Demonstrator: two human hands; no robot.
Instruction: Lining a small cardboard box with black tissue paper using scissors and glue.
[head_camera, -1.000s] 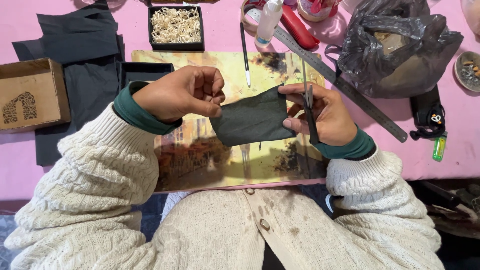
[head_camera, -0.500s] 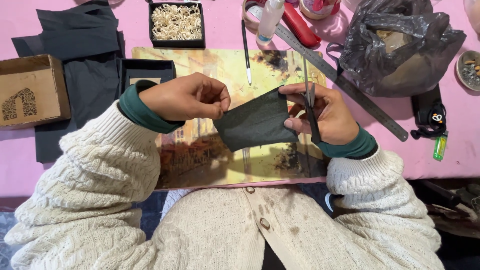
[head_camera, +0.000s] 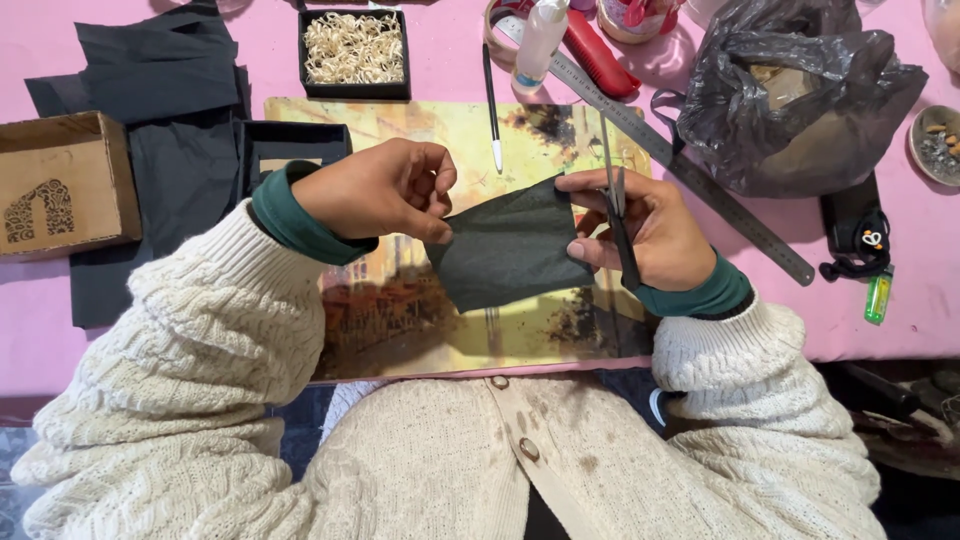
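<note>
A small dark piece of paper is held in the air above a picture-printed mat. My left hand pinches its left edge between thumb and fingers. My right hand grips its right edge with thumb and forefinger and also holds a pair of scissors, whose blades point up away from me. Both hands wear cream knitted sleeves over green cuffs.
On the pink table lie black paper sheets, a cardboard box, a black box of pale shreds, a small black tray, a pen, a steel ruler, a black plastic bag, a green lighter.
My left hand has shifted slightly right and reset its pinch on the paper's left edge; the paper has tilted a little. My right hand and the scissors have barely moved.
</note>
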